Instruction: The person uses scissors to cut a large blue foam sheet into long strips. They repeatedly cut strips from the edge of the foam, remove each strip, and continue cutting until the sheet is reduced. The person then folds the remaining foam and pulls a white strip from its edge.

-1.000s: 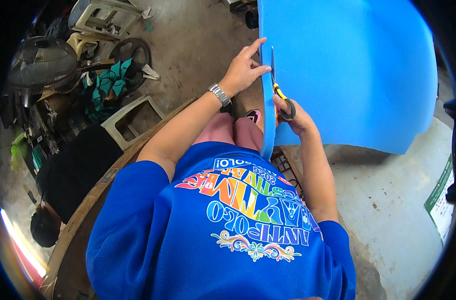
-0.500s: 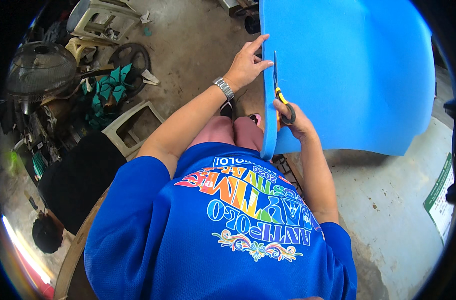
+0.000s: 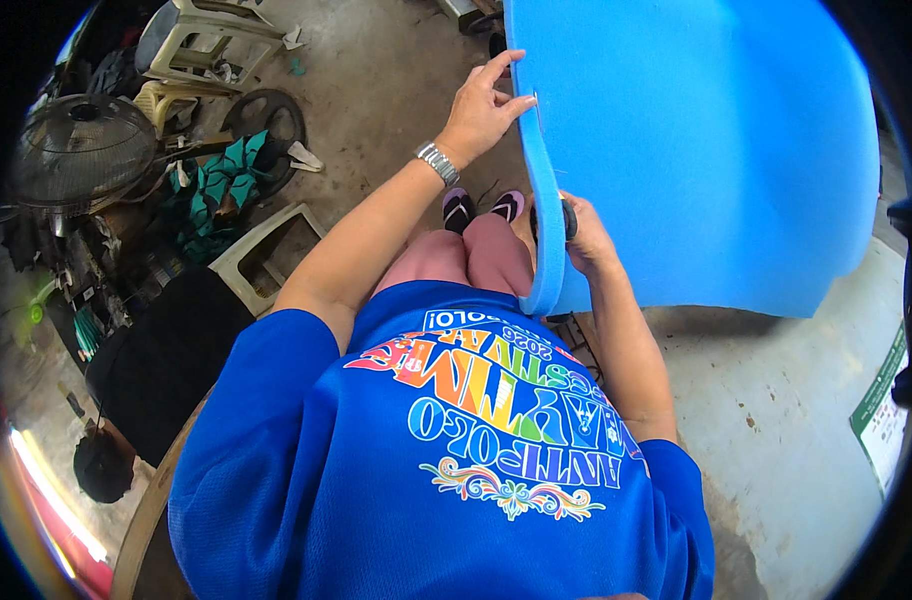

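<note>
A large thick blue foam sheet [image 3: 696, 160] stretches from in front of me to the far right, its left edge bowed toward me. My left hand [image 3: 479, 112] pinches that edge near the top, index finger and thumb against the foam. Lower down, my right hand [image 3: 590, 238] holds a pair of scissors by the handles [image 3: 570, 218], of which one black loop shows. Foam hides most of the blades; a thin bit of metal shows on the sheet close to my left thumb.
At the left are a fan [image 3: 84, 150], plastic stools [image 3: 211, 45], a steering wheel [image 3: 276, 118] and green scraps [image 3: 231, 170]. A pale tabletop [image 3: 766, 420] extends at the right under the foam, with a green-and-white printed sheet [image 3: 884, 420] at its side.
The scissors have turned, and their blades, lying in sight on the foam before, are now mostly hidden. The foam's edge and my left hand have shifted slightly left and away from me.
</note>
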Motion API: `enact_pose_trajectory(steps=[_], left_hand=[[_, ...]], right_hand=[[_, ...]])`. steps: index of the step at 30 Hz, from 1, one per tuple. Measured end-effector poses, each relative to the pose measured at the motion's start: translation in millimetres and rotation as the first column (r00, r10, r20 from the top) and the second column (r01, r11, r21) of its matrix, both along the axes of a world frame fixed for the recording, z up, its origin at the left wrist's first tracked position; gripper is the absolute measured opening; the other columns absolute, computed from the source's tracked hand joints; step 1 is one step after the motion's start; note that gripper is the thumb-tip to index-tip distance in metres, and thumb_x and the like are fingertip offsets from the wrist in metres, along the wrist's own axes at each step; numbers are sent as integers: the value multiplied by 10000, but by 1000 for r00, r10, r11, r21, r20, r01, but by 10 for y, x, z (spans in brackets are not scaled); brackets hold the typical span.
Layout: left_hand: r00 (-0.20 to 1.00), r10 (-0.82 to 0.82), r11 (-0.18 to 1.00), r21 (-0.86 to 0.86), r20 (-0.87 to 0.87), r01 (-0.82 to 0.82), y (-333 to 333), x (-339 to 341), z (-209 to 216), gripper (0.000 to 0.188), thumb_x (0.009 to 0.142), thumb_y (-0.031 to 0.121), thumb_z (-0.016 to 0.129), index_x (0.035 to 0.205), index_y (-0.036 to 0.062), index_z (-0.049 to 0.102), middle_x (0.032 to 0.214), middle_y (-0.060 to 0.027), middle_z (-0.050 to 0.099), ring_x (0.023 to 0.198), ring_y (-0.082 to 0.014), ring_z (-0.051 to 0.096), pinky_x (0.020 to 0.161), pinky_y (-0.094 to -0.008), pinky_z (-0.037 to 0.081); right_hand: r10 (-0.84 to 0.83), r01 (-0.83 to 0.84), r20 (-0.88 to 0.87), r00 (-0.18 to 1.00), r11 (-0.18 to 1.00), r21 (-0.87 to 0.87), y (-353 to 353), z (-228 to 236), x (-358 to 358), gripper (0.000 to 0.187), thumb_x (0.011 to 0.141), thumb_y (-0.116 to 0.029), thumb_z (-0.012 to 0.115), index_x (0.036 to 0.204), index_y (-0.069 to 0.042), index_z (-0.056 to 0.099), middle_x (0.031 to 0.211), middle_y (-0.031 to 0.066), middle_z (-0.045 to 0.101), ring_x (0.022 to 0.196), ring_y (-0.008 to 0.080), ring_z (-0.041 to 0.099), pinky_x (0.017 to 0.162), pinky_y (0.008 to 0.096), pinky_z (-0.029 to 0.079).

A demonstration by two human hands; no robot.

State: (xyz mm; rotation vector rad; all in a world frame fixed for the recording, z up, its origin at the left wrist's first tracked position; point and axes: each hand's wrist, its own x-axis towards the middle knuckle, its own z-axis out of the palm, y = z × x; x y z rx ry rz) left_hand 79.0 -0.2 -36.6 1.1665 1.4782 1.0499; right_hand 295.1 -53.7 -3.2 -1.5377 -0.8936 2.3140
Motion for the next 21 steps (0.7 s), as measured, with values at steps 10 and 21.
enact_pose_trajectory(steps=[10,21], left_hand=[[986,-75,991,-95,149,90,0,-45,34,771,877,58,719,1534,145,325,1337,-154,492,838,-95,675,788,-258,588],[993,-53,997,-59,105,59,140,-17,189,838,837,26,750,1533,126,294,1270,-139,454,878,-145,661,746,-264,591]], right_hand=[[210,-212,-81,974,977,-29,463,-100,-85,595,787,-630,717,926,-53,673,739,39,645,640,125,611,574,253,459],[42,-41,26,999,999,-35,208,98,-25,418,847,-433,762,905,-43,625,691,40,606,573,100,559,505,247,417]])
